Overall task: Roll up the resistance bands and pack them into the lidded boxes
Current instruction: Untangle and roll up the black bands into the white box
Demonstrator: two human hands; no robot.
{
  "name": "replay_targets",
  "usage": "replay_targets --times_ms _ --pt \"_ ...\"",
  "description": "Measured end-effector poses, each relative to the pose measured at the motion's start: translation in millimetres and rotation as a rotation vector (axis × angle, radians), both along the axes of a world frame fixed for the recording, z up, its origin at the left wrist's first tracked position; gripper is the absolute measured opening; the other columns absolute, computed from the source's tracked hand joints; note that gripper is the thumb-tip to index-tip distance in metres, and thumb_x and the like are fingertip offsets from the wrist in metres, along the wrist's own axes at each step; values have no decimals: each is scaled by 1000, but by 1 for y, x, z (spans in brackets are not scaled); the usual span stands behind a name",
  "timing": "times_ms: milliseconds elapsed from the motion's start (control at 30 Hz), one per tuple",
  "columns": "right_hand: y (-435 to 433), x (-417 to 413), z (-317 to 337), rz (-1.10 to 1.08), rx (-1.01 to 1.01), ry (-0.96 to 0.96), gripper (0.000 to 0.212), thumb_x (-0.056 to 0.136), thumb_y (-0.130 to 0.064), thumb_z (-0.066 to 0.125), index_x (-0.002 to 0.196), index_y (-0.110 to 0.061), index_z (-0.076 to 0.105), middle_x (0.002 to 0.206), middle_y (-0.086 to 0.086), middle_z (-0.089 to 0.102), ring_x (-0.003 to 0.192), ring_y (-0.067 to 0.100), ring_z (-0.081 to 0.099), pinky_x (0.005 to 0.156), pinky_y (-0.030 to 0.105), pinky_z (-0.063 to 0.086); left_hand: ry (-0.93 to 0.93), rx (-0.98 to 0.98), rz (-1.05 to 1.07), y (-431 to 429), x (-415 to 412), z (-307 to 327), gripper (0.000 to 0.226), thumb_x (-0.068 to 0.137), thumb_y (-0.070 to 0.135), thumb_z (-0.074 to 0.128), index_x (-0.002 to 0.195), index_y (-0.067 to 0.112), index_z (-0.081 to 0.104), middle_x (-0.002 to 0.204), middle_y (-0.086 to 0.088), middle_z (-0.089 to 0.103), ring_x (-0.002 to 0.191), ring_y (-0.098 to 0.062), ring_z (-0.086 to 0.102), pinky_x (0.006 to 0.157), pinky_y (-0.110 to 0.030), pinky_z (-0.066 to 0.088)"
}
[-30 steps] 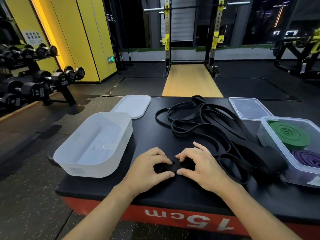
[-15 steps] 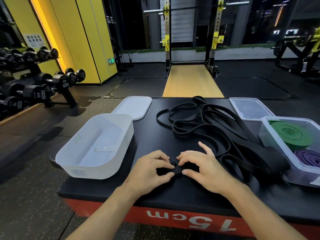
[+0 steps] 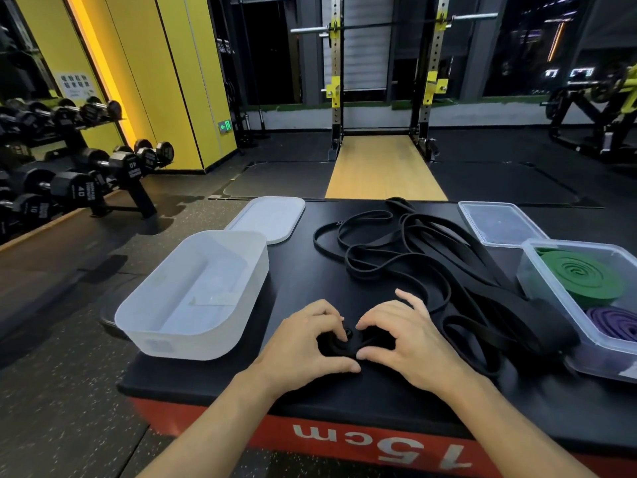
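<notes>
Black band (image 3: pixel 431 260): most of it is left in a loose tangle on the worktop (image 3: pixel 303 270), with one end drawn to the near edge, where it can be wound within easy reach.
Coil (image 3: pixel 344 339): a small tight roll with a visible round centre is held flat on the worktop between both hands, so that the surface is probably used to stop it springing open.
Left hand (image 3: pixel 306 343): the grip is closed on the coil, which is pinched between curled fingers and thumb.
Right hand (image 3: pixel 406 336): the grip is likewise pinched on the band just beside the coil, and the outer fingers are spread above the loose strands.
White box (image 3: pixel 179 343): it is stood open, just left of the hands, with its lid (image 3: pixel 269 217) laid behind it, presumably ready for this roll.
Clear box (image 3: pixel 532 270): a green roll (image 3: pixel 582 277) and a purple roll (image 3: pixel 613 322) are already packed inside; its lid (image 3: pixel 499 224) is set behind.
Change: a second ago only a flat folded end was held between the hands; since then a rounded coil has been formed and the fingertips have been brought closer together.
</notes>
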State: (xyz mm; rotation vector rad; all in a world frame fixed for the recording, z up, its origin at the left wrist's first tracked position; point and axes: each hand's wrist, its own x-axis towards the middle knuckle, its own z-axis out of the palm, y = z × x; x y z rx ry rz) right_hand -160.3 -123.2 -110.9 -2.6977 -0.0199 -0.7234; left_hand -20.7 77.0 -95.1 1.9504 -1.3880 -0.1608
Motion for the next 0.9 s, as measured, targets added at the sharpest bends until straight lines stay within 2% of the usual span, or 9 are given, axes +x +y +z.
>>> replay_targets --times_ms 167,300,400,500,600,667,733,800,900 --pt "1 0 -2 16 9 -2 35 84 -70 61 101 -40 60 111 -26 63 116 -8 54 124 27 5 107 -23 -20 -4 2 0 27 75 42 92 86 24 75 110 15 54 120 0 62 99 -33 52" --pt "1 -2 -4 42 31 19 29 87 -64 62 99 -37 63 117 -26 66 119 -13 53 124 25 10 20 -9 -36 -5 5 -1 28 77 52 86 85 30 70 109 18 59 116 -6 64 93 -36 54" --pt "1 -4 -2 9 49 6 24 85 -56 70 100 -40 60 103 -27 65 104 -6 57 121 21 10 -79 9 -15 -4 0 -2 35 78 60 82 85 29 67 109 21 58 108 -4 62 88 -30 52" --pt "-6 -8 -1 13 88 40 19 87 -42 78 99 -40 63 91 -24 60 94 0 55 113 26 23 -134 26 -1 -5 -1 0 43 77 67 79 85 27 66 108 20 57 103 -4 61 86 -27 50" --pt "-11 -11 0 51 -14 27 11 94 -47 64 102 -40 68 92 -25 61 93 -1 54 111 30 28 -111 16 -9 -7 0 1 43 76 68 79 84 28 66 106 20 59 105 -7 64 87 -31 52" --pt "-15 -11 -2 44 -119 -2 23 97 -50 54 108 -41 72 97 -24 60 96 0 55 117 31 24 -97 2 -17 -7 1 -1 41 77 65 80 83 27 66 104 19 60 105 -9 65 88 -33 53" --pt "-17 -12 0 27 -186 -48 27 98 -49 53 109 -41 77 100 -21 58 98 3 54 119 35 25 -98 -10 -22 -7 1 -2 38 78 62 80 83 26 68 105 19 60 106 -8 65 88 -33 52" --pt "-17 -14 1 29 -226 -83 26 98 -47 55 108 -41 78 99 -19 57 97 8 54 114 37 33 -79 -21 -23 -7 2 -3 35 80 59 79 83 26 68 105 19 61 106 -8 65 88 -34 53" --pt "-12 -14 2 35 -216 -44 21 97 -41 61 109 -39 78 98 -19 58 93 8 53 91 34 47 -75 -26 -18 -8 1 -4 34 80 58 79 81 26 68 104 19 60 105 -9 66 87 -35 53"
